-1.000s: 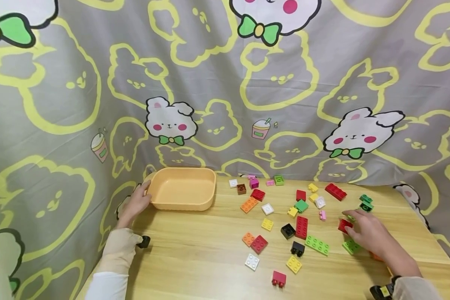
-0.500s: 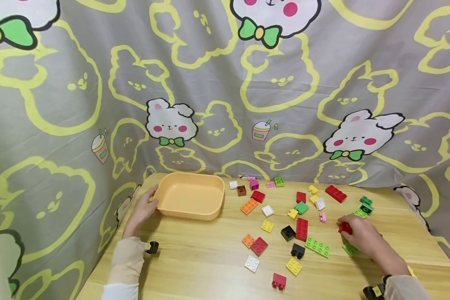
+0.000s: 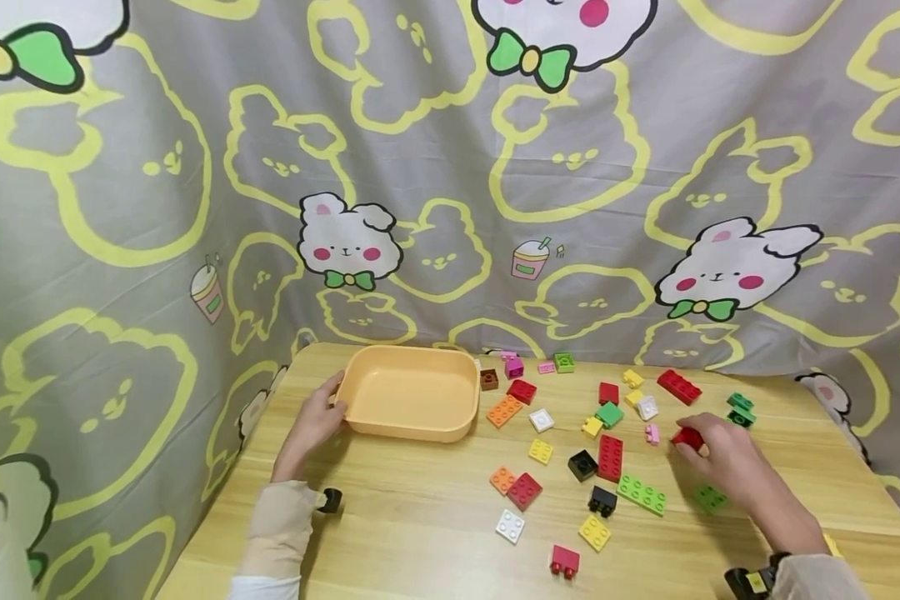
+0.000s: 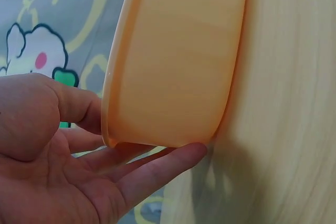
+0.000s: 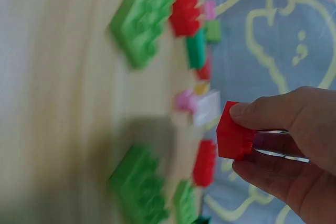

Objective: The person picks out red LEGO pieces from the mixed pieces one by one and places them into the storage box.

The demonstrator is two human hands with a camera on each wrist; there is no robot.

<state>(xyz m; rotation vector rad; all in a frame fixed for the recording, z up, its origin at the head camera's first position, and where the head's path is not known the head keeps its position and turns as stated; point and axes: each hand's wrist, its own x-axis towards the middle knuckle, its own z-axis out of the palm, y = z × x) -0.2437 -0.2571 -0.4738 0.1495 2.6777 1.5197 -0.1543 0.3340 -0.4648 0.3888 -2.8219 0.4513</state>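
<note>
My left hand [image 3: 319, 419] holds the left end of a shallow orange-yellow plastic tray [image 3: 474, 417]. In the left wrist view the thumb lies at the rim of the tray [image 4: 178, 61], and the fingers of the hand [image 4: 100, 166] reach around its end wall. Over on the right side, my right hand [image 3: 729, 458] pinches a red toy building brick [image 3: 688, 439]. The right wrist view shows the red brick [image 5: 233, 135] between thumb and fingers, raised over the table. A light green brick [image 3: 711, 497] lies just below that hand.
Loose bricks in several colours are scattered over the wooden table [image 3: 412, 517], among them a long green brick [image 3: 642, 494], a red brick [image 3: 610, 457] and a black brick [image 3: 582, 465]. A patterned grey curtain [image 3: 435, 167] hangs behind the table and along its left side.
My left hand has slid the tray to the right, close to the bricks, partly covering a white one. My right hand has taken hold of the red brick and lifted it.
</note>
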